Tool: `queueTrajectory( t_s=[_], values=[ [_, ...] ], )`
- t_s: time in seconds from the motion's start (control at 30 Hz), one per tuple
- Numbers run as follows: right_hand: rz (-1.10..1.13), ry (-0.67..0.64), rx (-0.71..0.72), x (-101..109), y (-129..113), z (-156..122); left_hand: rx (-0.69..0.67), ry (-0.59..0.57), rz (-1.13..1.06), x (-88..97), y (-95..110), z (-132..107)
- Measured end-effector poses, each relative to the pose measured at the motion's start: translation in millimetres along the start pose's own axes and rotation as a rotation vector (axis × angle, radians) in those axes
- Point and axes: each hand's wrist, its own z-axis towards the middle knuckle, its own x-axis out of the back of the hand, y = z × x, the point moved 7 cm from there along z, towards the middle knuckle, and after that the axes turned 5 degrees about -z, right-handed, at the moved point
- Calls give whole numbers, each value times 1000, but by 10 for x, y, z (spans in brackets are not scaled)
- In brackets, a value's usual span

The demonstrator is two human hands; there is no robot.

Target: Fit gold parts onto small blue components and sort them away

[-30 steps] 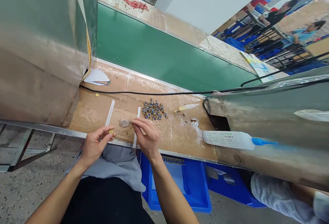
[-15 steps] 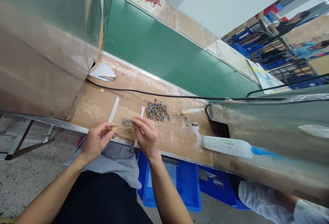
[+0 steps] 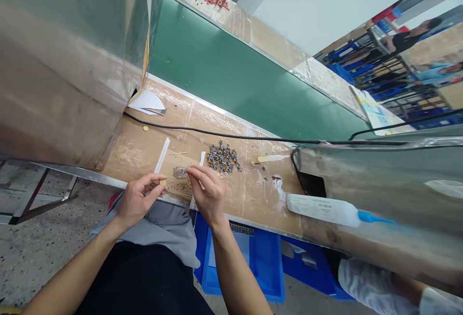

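Observation:
Between the thumb and fingers of my left hand [image 3: 139, 197] is a small round yellow disc [image 3: 163, 183], held just above the front edge of the bench. My right hand [image 3: 208, 189] is pinched closed, its fingertips at the rim of a small clear dish [image 3: 178, 173]; what sits in the pinch is too small to make out. Many tiny brownish bits [image 3: 181, 188] lie scattered below the dish. Beyond my right hand is a heap of small blue and gold metal pieces [image 3: 223, 157].
A black cable [image 3: 217, 134] crosses the bench. White strips [image 3: 162, 155], a second yellow disc [image 3: 145, 128] and a pale flat stick [image 3: 274, 158] lie about. To the right rests a white bottle with a blue nozzle [image 3: 321, 209]. Below the edge is a blue bin [image 3: 265, 269].
The whole view has shifted slightly. In my left hand the yellow disc shows more of its face. My right hand stays pinched beside the clear dish.

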Motion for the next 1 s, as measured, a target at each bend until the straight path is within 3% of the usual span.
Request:
queueTrajectory(
  t_s=[1.0],
  values=[
    [39,-9,-30,68,-26,-66,9,-8,41,7,-11,1]
  ],
)
